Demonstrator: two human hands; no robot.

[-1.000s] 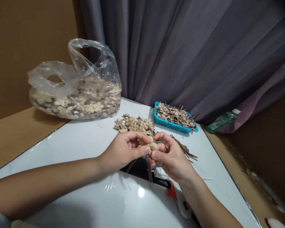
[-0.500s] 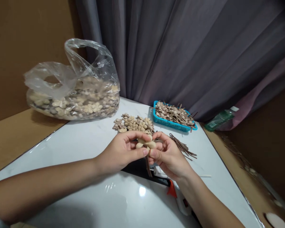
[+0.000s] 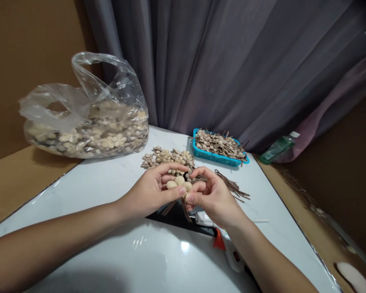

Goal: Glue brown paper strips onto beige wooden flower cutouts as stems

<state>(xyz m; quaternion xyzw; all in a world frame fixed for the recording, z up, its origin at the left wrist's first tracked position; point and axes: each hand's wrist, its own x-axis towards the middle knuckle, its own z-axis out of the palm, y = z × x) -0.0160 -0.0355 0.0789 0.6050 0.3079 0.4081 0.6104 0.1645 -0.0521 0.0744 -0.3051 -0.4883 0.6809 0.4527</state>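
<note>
Over the middle of the white table point(image 3: 125, 254), I'm holding the beige flower point(image 3: 179, 181) with both hands. Left hand point(image 3: 148, 187): thumb is pressing on its front, fingers curling behind, index arching clear above. Right hand point(image 3: 215, 199): thumb is pinching the lower right petal against bent fingers, index standing off. Brown strip point(image 3: 185, 209) is hanging below the flower; my thumbs are hiding how it's attached.

Labels: green bottle point(image 3: 276, 150), past the table's right edge, is carrying a pale label, too small to read. Glue gun point(image 3: 203, 219) is lying partly on a black mat point(image 3: 177, 217); my right forearm is covering much of its body, so any lettering there is unreadable.

Blue basket point(image 3: 213, 156) of strip-tailed pieces is sitting near the far edge, toward the right corner. Loose flower pile point(image 3: 167, 156) is lying left of it, near side hidden behind my hands. Clear plastic bag point(image 3: 110, 130) is covering the far left corner, contents blurring through the film. White object point(image 3: 352, 276), bottom right, is running out of frame; can't tell what it is.
</note>
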